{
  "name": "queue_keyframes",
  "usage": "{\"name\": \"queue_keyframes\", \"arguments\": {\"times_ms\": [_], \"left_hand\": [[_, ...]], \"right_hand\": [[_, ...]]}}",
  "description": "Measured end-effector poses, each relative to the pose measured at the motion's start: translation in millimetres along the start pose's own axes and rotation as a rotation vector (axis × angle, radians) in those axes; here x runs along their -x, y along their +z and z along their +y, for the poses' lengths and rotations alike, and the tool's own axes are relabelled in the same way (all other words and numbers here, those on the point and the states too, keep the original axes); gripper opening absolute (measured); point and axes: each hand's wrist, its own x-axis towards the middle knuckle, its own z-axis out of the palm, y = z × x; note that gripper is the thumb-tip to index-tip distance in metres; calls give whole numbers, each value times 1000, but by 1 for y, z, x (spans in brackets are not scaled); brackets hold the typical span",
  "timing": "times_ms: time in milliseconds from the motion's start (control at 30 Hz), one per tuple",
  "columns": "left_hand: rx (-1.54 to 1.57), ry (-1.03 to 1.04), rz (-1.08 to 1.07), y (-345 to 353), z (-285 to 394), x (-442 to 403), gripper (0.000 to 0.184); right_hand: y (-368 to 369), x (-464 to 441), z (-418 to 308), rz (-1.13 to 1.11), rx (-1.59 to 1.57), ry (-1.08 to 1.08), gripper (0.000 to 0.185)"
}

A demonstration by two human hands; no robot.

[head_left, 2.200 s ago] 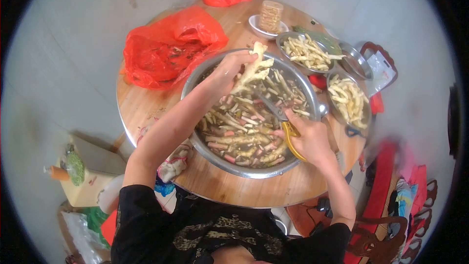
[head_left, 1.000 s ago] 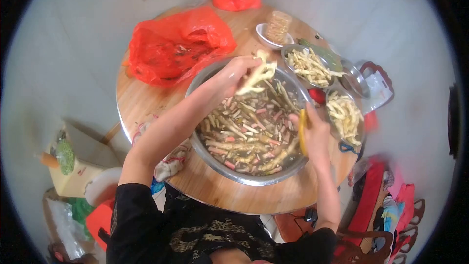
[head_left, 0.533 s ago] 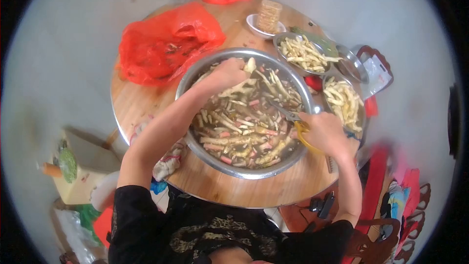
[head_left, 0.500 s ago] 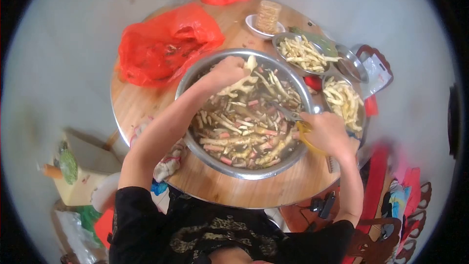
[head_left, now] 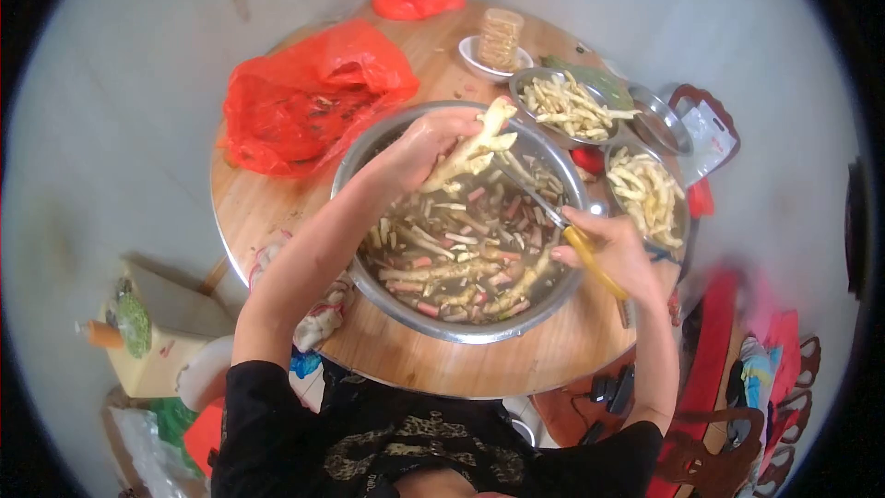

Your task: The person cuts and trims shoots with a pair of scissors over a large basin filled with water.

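My left hand (head_left: 426, 149) grips a pale, knobby ginger root (head_left: 470, 159) with short branches, holding it tilted above the far side of a large metal basin (head_left: 466, 336). In my right hand (head_left: 608, 247) is a pair of scissors with yellow handles (head_left: 583, 245). Their blades point up and left, their tips close to the root; I cannot tell whether they touch it. Cloudy water fills the basin, with several long ginger pieces (head_left: 438, 272) and many short cut bits, some pink, in it.
Two metal bowls of pale ginger pieces (head_left: 570, 111) (head_left: 645, 192) stand on the right. Beyond the basin, a white dish (head_left: 472, 60) holds a stacked, pale brown block (head_left: 499, 39). A red plastic bag (head_left: 313, 83) lies at left; a cloth (head_left: 324, 309) hangs by the table edge.
My left hand has turned, raising the ginger root and showing more of it. The scissors have rotated in my right hand, with their blades now lifted toward the root.
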Motion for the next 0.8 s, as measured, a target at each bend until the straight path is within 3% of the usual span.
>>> {"name": "queue_keyframes", "arguments": {"times_ms": [133, 233, 300, 333, 433, 500, 567, 633, 733, 800], "left_hand": [[-46, 96, -19, 6, -5, -2, 40], [21, 144, 22, 8, -3, -2, 39], [-4, 191, 82, 10, -3, -5, 38], [-21, 211, 145, 11, -5, -5, 37], [12, 236, 180, 15, -4, 0, 37], [-36, 277, 190, 7, -5, -3, 37], [-121, 284, 207, 6, -5, -5, 38], [-149, 293, 223, 7, -4, -6, 39], [-180, 272, 233, 11, 0, 0, 40], [-179, 243, 222, 11, 1, -1, 40]], "right_hand": [[17, -8, -7, -5, 69, -42, 58], [32, -13, -6, 151, 248, -215, 56], [38, -23, -10, 416, 434, -279, 54], [46, -29, 2, 561, 378, -347, 55], [41, -32, 2, 630, 300, -201, 55], [46, -29, 5, 587, 237, -217, 54], [47, -24, 3, 374, 236, -319, 55], [38, -26, 6, 298, 203, -238, 58], [17, -34, 3, -12, -221, 148, 57], [1, -38, 7, -110, -218, 145, 56]]}}
